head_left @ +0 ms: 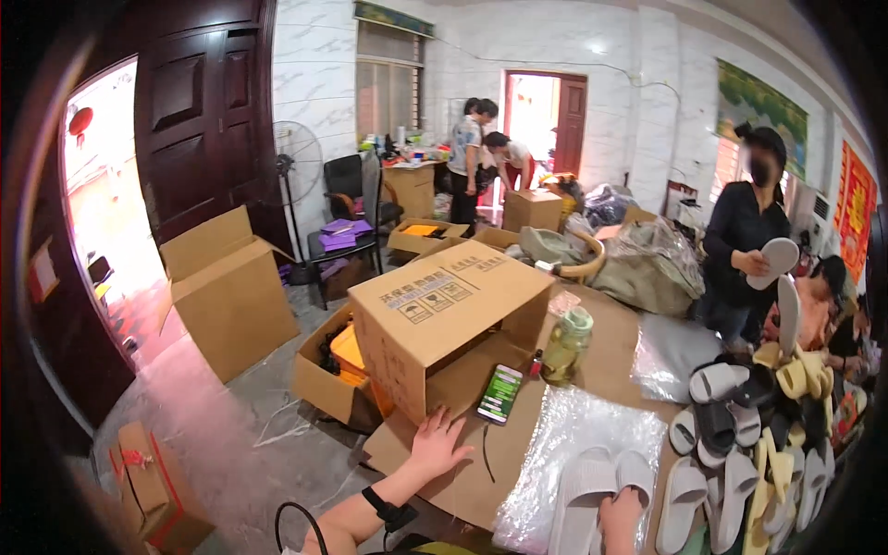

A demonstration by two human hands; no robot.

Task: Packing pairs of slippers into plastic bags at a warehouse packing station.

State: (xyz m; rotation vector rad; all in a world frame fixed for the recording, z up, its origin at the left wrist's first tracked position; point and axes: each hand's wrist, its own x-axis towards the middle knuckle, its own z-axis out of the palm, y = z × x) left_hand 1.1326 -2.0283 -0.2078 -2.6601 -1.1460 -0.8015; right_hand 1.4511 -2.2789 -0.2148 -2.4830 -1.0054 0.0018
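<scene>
My left hand (438, 448) lies flat with fingers spread on the cardboard sheet (462, 495), near the lower corner of an open carton (393, 347). Low in the picture, my right hand (622, 520) is closed on a light grey slipper (635, 470), its fingers partly hidden at the foot opening. A matching slipper (585, 495) lies just left of it. Both rest over a stack of clear plastic bags (578, 425). To the right are heaped several grey, black and cream slippers (735, 435). Between my hands and the carton lies a phone (500, 394) with a lit screen and a cable.
A green-tinted bottle (567, 344) stands beyond the bags. At right, a co-worker (754, 217) holds light slippers. More people (476, 153) are near the far door. Boxes of orange packets (347, 356) and a tall open carton (231, 305) stand on the left floor.
</scene>
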